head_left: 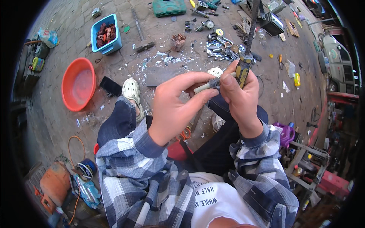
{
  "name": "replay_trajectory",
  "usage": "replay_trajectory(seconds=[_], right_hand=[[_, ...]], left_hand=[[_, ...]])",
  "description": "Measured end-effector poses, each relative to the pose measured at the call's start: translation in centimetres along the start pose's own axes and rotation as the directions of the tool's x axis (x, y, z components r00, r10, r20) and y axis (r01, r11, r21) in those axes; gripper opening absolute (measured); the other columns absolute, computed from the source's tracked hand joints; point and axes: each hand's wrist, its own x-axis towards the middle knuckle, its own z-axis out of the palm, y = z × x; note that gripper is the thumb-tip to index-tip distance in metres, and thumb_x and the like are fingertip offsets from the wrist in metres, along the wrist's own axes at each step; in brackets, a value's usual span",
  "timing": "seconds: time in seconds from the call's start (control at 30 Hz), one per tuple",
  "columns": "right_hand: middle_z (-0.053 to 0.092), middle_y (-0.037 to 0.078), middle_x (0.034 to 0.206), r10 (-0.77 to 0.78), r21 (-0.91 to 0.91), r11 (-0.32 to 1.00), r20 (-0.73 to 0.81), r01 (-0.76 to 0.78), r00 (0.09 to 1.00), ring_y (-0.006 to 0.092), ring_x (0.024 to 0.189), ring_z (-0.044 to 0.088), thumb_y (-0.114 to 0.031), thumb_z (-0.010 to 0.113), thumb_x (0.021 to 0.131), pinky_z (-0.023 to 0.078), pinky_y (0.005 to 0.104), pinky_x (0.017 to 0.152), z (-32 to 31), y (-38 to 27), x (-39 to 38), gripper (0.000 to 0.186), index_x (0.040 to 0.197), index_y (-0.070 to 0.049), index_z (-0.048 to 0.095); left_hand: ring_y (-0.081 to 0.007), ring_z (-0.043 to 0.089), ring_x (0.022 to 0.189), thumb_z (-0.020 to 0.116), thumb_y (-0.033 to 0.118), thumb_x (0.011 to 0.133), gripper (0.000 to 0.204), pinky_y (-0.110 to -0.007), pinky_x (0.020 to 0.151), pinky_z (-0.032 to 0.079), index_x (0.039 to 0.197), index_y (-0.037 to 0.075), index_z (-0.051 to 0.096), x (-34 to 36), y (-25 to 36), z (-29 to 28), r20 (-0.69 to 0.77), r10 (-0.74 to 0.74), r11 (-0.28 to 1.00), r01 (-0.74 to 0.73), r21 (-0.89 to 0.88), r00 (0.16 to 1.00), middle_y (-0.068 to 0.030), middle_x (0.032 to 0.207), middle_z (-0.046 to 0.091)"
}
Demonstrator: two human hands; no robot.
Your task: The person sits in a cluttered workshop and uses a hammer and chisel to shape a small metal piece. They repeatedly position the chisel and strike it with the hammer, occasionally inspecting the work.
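Observation:
My left hand (178, 104) pinches a small pale cylindrical part (202, 87) with a darker metal section at its right end. My right hand (243, 102) grips a tool with a yellow-and-black handle (242, 72) and a long dark shaft (251, 34) pointing up. The right thumb lies beside the metal end of the small part, and the two hands nearly meet. A grey flat board (156, 76) lies on the ground behind my left hand, near my white clogs (130, 91).
An orange basin (78, 84), phone (110, 86), blue bin of rusty parts (114, 47) and hammer (145, 46) lie leftward. Metal parts (224, 49), a green case (169, 7) and battery (272, 23) lie ahead. A purple jug (284, 133) and vehicle (338, 64) are rightward.

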Motion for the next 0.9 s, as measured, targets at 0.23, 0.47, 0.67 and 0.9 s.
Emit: replay_trajectory(seconds=[0.23, 0.47, 0.67, 0.9], right_hand=[[0.058, 0.002, 0.067, -0.022, -0.049, 0.999, -0.009, 0.022, 1.0, 0.0036, 0.052, 0.048, -0.014, 0.073, 0.082, 0.037, 0.0182, 0.045, 0.3, 0.4, 0.0, 0.021, 0.085, 0.0, 0.057], [0.06, 0.002, 0.069, -0.018, -0.099, 0.995, 0.02, 0.02, 1.0, 0.0035, 0.053, 0.049, -0.015, 0.072, 0.082, 0.037, 0.0174, 0.045, 0.4, 0.2, 0.1, 0.021, 0.086, 0.0, 0.058], [0.063, 0.004, 0.072, -0.022, -0.219, 0.975, 0.027, 0.027, 0.999, 0.0038, 0.059, 0.054, -0.017, 0.071, 0.084, 0.041, 0.0173, 0.051, 0.2, -0.1, 0.4, 0.021, 0.087, 0.0, 0.059], [0.051, -0.004, 0.06, -0.029, -0.153, 0.988, 0.035, 0.034, 0.999, 0.0008, 0.051, 0.043, -0.028, 0.058, 0.093, 0.032, 0.017, 0.047, 0.0, 0.1, 0.7, 0.03, 0.096, 0.002, 0.057]], left_hand=[[-0.0124, 0.063, 0.084, 0.069, -0.001, 0.078, 0.026, -0.023, 0.074, 0.049, 0.103, -0.003, 0.064, -0.2, 0.2, -0.5, -0.009, 0.013, 0.995, -0.012, 0.101, 1.0, -0.0079, 0.09, 0.067], [-0.0107, 0.062, 0.08, 0.068, 0.004, 0.082, 0.025, -0.021, 0.066, 0.048, 0.106, -0.002, 0.063, -0.3, -0.3, -0.6, 0.004, -0.04, 0.999, 0.04, -0.029, 0.999, -0.007, 0.09, 0.067], [-0.0103, 0.06, 0.072, 0.059, 0.011, 0.09, 0.026, -0.021, 0.061, 0.049, 0.112, -0.003, 0.058, 0.0, 0.1, -1.1, 0.192, -0.252, 0.869, 0.309, -0.386, 0.949, -0.01, 0.095, 0.066], [-0.0099, 0.059, 0.071, 0.051, 0.015, 0.095, 0.028, -0.02, 0.058, 0.048, 0.116, -0.002, 0.053, 0.0, -0.3, -1.2, 0.296, -0.248, 0.776, 0.372, -0.51, 0.922, -0.0131, 0.097, 0.066]])
